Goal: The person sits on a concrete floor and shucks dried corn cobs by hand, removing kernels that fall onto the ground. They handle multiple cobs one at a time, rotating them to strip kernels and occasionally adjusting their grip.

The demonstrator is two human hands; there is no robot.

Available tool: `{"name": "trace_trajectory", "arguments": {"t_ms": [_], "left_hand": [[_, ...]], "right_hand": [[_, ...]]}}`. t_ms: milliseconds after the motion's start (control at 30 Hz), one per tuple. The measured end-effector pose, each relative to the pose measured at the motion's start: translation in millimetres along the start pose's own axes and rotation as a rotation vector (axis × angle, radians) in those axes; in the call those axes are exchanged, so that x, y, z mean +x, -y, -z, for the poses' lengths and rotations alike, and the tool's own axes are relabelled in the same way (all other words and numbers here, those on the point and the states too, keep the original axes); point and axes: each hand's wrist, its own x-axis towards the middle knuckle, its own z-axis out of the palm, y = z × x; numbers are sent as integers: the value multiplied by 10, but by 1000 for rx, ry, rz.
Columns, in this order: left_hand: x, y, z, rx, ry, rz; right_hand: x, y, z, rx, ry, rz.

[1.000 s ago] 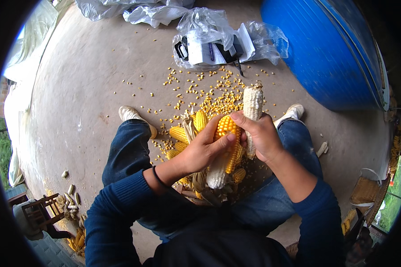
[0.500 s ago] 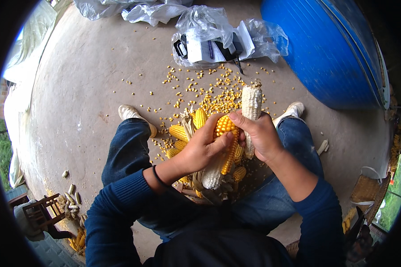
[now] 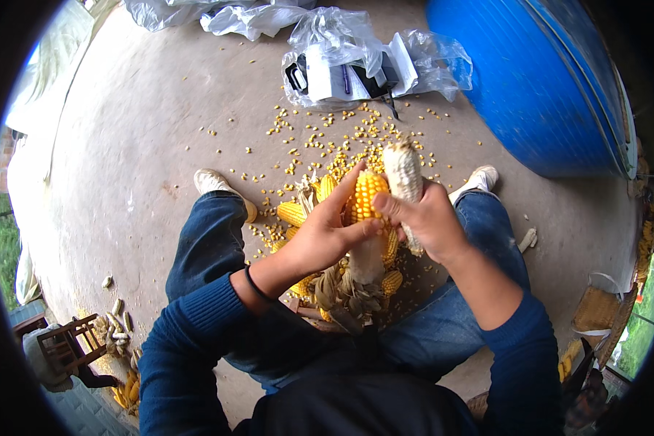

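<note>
I sit with my knees apart over a heap of yellow corn cobs (image 3: pixel 292 213). My left hand (image 3: pixel 325 236) grips a half-shelled corn cob (image 3: pixel 369 200) that stands upright, its top still yellow with kernels and its lower part bare. My right hand (image 3: pixel 429 221) is closed around a bare pale cob (image 3: pixel 403 173) and its thumb presses against the yellow cob. Loose kernels (image 3: pixel 356 142) lie scattered on the concrete floor (image 3: pixel 145 131) in front of my feet.
A large blue barrel (image 3: pixel 538 80) stands at the upper right. Clear plastic bags (image 3: pixel 356 58) with dark and white items lie ahead. A small wooden chair (image 3: pixel 69 349) and more cobs (image 3: pixel 120 327) are at the lower left. A woven basket (image 3: pixel 596 309) sits at the right.
My left hand's fingers have shifted up along the yellow cob, the forefinger now stretched toward its top. The two cobs stay pressed together in nearly the same place.
</note>
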Motion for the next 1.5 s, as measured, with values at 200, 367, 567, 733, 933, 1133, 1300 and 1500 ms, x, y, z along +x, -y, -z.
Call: {"name": "trace_trajectory", "arguments": {"t_ms": [200, 367, 567, 733, 933, 1133, 1300, 1500], "left_hand": [[-22, 21, 47, -18, 28, -9], [-62, 16, 19, -264, 101, 120], [-67, 49, -3, -149, 126, 3], [-69, 45, -19, -86, 120, -71], [-153, 93, -32, -246, 65, 24], [-400, 422, -44, -195, 28, 107], [-435, 582, -106, -73, -32, 8], [-356, 418, -55, -146, 29, 106]], "right_hand": [[-66, -27, -111, -3, 57, 34], [-94, -101, -29, 28, 146, 87], [-87, -89, 10, 165, 240, -30], [-135, -53, -81, 120, 149, -29], [-157, -126, -40, 106, 205, -35], [-213, -165, -25, 108, 212, -80], [-316, -339, -172, 26, 145, 32], [-270, -333, -59, 125, 160, 9]]}}
